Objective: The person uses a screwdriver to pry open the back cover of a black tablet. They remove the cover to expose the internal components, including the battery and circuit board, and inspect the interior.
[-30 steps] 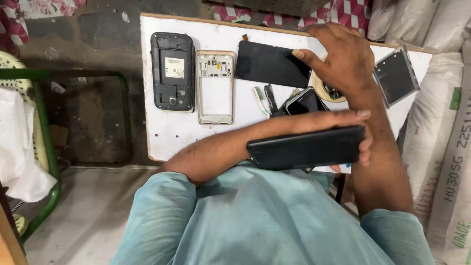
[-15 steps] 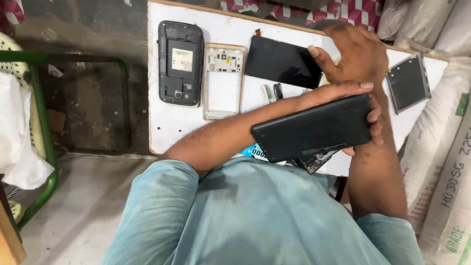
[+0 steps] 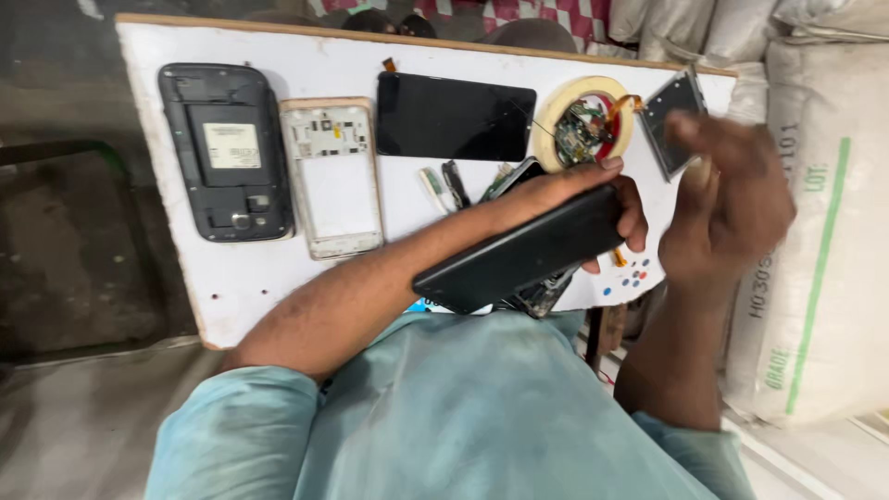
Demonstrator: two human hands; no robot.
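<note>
- White rectangular wooden board [image 3: 250,278] is lying under our arms.
- Our left hand [image 3: 593,199] is gripping a flat black phone panel [image 3: 519,252].
- Our right hand [image 3: 727,208] is hovering blurred; grip unclear.

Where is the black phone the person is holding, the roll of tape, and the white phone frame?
black phone [image 3: 528,252], head view, middle of its back.
roll of tape [image 3: 553,116], head view, left rim.
white phone frame [image 3: 343,194], head view, plain lower panel.

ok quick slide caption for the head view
Left hand grips a black phone over a white board of phone parts; right hand raised, blurred.
</note>
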